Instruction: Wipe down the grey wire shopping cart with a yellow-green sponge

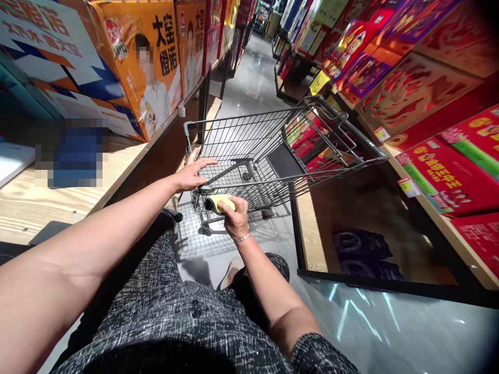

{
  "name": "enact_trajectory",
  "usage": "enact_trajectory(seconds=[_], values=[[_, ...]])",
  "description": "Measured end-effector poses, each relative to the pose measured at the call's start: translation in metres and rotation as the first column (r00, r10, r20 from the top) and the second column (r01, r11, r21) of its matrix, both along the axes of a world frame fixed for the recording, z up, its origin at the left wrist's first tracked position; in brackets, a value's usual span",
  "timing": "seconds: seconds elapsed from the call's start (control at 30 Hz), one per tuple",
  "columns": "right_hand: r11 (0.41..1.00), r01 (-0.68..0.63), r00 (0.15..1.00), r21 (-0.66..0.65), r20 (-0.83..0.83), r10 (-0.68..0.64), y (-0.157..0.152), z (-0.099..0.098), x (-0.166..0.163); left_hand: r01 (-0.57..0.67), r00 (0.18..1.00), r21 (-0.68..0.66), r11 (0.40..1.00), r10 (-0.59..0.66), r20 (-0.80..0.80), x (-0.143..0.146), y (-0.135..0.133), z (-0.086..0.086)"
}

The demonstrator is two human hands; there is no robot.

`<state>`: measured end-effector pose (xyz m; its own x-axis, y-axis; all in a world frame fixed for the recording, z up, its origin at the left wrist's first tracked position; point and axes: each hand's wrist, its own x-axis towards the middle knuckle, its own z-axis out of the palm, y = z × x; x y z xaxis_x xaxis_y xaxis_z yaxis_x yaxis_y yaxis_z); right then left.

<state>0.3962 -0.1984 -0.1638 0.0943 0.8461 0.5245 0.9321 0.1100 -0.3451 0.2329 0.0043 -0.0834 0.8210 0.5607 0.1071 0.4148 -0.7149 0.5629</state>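
Left of the shopping cart [286, 158], an orange carton [127, 72] with dark lettering stands on a pale wooden shelf [127, 156]. At the cart's near end, at its left corner, is the left hand [189, 176]: its fingers are spread wide and grip nothing, and I cannot tell whether the palm rests on the rim. Just right of it, at the outside of the cart's near end, is a yellow cloth [224, 202]. It is bright lemon on the side facing up, soft-looking and bunched into a short roll, with a dark grey part curling round its left end. Whether it touches the wire is unclear. The right hand [236, 215] has it pinched at its right end, thumb laid along the yellow and the other fingers bent closed around it. The cart itself is dark grey wire mesh with a black panel inside. Right of the cart, red boxes [448, 176] fill a shelf, above dark purple packs [364, 254].
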Motion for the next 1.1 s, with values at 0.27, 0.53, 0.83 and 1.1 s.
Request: enact_trajectory(seconds=[0.27,0.53,0.83,1.1], values=[[0.993,0.106,0.978,0.056,0.176,-0.114,0.025,0.085,0.007,0.021,1.000,-0.006,1.000,-0.021,-0.007,0.004,0.013,-0.008],[0.849,0.517,0.830,-0.106,0.304,-0.468,-0.023,0.126,0.168,-0.155,0.988,0.088,0.984,0.151,0.041,0.005,0.012,-0.002],[0.767,0.639,0.765,-0.060,0.155,-0.625,-0.021,0.109,0.127,0.015,1.000,0.196,0.980,-0.010,-0.028,0.005,-0.043,0.020],[0.989,0.150,0.979,-0.011,0.144,-0.147,0.036,0.073,-0.001,0.031,1.000,0.155,0.987,-0.029,-0.011,0.003,-0.033,0.008]])
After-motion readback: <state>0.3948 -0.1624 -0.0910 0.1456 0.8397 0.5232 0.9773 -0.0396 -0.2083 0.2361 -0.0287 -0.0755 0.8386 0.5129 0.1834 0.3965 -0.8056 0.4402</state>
